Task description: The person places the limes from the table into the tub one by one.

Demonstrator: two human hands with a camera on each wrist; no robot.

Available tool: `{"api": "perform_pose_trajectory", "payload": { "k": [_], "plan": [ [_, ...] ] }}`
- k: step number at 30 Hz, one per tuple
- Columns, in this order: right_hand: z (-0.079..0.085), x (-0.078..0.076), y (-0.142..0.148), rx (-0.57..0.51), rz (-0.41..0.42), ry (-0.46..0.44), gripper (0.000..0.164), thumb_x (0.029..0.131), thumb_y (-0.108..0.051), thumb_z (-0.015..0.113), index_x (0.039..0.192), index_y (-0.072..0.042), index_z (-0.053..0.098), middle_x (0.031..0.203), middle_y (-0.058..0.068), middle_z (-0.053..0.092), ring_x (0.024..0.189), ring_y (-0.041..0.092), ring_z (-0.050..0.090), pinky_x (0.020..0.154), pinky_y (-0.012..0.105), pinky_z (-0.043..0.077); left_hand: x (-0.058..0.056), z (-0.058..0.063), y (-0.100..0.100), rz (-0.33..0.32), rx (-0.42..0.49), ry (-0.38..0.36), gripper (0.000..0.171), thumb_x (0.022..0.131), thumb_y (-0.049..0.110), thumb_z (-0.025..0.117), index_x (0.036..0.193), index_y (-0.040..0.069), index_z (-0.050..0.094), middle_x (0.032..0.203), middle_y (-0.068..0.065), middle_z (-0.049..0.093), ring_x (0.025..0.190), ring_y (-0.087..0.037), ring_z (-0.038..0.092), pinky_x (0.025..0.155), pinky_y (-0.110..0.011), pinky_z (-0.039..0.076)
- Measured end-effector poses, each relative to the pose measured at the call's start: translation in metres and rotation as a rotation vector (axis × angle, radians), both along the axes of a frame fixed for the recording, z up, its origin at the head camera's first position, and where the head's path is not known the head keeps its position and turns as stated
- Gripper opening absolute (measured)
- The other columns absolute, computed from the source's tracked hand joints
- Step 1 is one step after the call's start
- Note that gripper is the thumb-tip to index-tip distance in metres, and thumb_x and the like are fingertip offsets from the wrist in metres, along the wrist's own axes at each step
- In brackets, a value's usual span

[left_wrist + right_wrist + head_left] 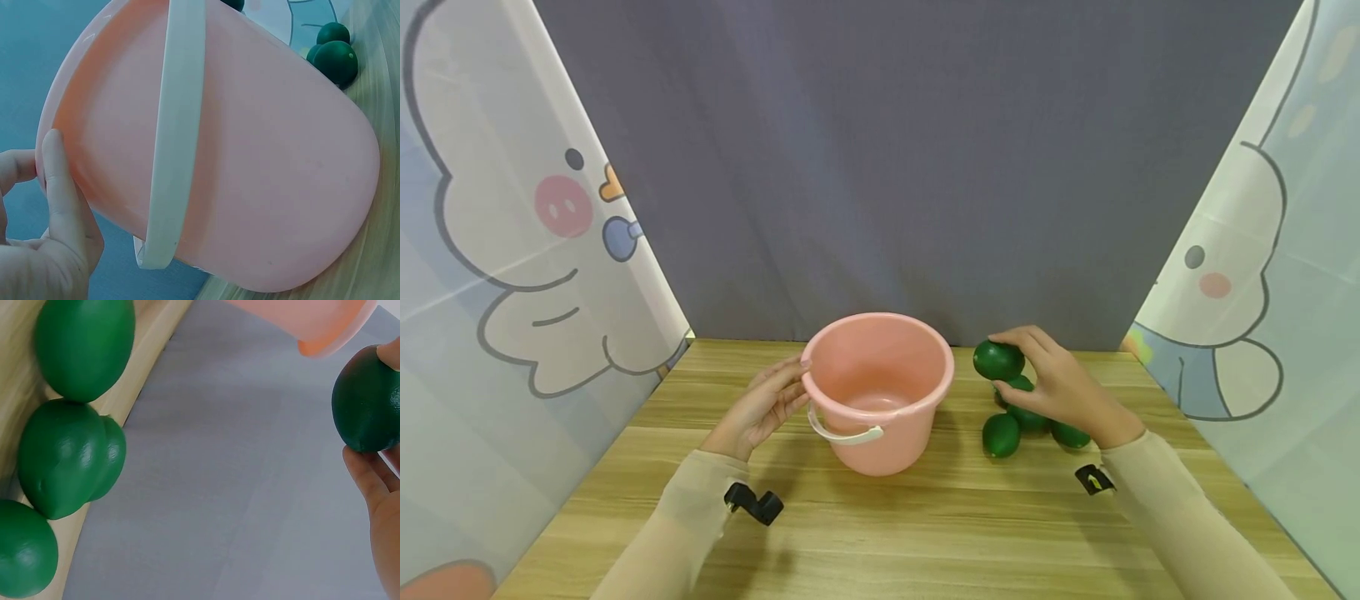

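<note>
A pink plastic bucket (pixel 883 446) stands upright on the table, its mouth facing up and no contents visible inside. My left hand (pixel 763 410) pinches its rim at the left side, the fingers at the rim in the left wrist view. The bucket's white handle (pixel 177 125) hangs down against its outer wall. To the right, my right hand (pixel 1056 385) holds a dark green lime (pixel 997 361) between thumb and fingers, raised above the others. Below that hand lie several more limes (pixel 1001 436), grouped close together and partly covered by it.
The wood-grain table (pixel 880 542) ends at the back against a dark grey cloth (pixel 880 167). Cartoon-printed curtains (pixel 1262 250) stand along both sides. Black camera mounts (pixel 754 502) sit on both wrists.
</note>
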State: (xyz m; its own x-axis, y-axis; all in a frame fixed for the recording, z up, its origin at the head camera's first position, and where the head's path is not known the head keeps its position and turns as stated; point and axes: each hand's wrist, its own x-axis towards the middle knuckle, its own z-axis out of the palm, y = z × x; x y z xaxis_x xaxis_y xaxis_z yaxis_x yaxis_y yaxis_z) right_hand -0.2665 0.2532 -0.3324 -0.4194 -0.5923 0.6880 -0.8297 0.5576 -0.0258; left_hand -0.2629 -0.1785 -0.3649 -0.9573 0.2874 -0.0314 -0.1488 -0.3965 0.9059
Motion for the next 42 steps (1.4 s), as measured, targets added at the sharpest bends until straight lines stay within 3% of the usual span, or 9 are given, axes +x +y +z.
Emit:
{"api": "perform_pose_trajectory", "payload": {
  "k": [10,21,33,42],
  "plan": [
    [0.005,-0.002,-0.012,0.011,0.013,-0.014,0.056,0.088,-0.033,0.072,0.133,-0.004,0.056,0.126,0.009,0.058,0.112,0.021,0.056,0.091,0.028,0.053,0.0,0.0,0.0,-0.004,0.006,0.002,0.05,0.106,0.012,0.052,0.149,-0.003,0.032,0.107,-0.005,0.06,0.08,-0.006,0.065,0.074,-0.014,0.058],
    [0.01,-0.006,-0.026,-0.015,0.058,-0.012,0.058,0.095,-0.046,0.062,0.138,-0.007,0.056,0.13,0.009,0.057,0.115,0.021,0.057,0.092,0.026,0.054,0.0,0.0,0.0,-0.001,0.001,-0.006,0.052,0.106,0.013,0.052,0.15,-0.002,0.03,0.109,-0.005,0.06,0.081,-0.006,0.065,0.075,-0.014,0.058],
    [0.014,-0.008,-0.037,-0.051,0.089,-0.017,0.057,0.094,-0.043,0.066,0.136,-0.007,0.057,0.129,0.008,0.058,0.112,0.019,0.059,0.094,0.018,0.051,0.0,0.0,0.0,-0.006,0.007,0.003,0.05,0.106,0.012,0.052,0.149,-0.002,0.031,0.111,-0.006,0.059,0.08,-0.006,0.065,0.075,-0.014,0.058],
    [0.019,-0.008,-0.048,-0.049,0.11,-0.033,0.061,0.084,-0.021,0.079,0.139,-0.007,0.058,0.132,0.007,0.058,0.115,0.02,0.059,0.096,0.023,0.053,0.0,0.0,0.0,0.0,0.0,-0.001,0.052,0.105,0.013,0.054,0.149,-0.002,0.03,0.111,-0.006,0.058,0.079,-0.006,0.065,0.075,-0.014,0.058]
  ]
}}
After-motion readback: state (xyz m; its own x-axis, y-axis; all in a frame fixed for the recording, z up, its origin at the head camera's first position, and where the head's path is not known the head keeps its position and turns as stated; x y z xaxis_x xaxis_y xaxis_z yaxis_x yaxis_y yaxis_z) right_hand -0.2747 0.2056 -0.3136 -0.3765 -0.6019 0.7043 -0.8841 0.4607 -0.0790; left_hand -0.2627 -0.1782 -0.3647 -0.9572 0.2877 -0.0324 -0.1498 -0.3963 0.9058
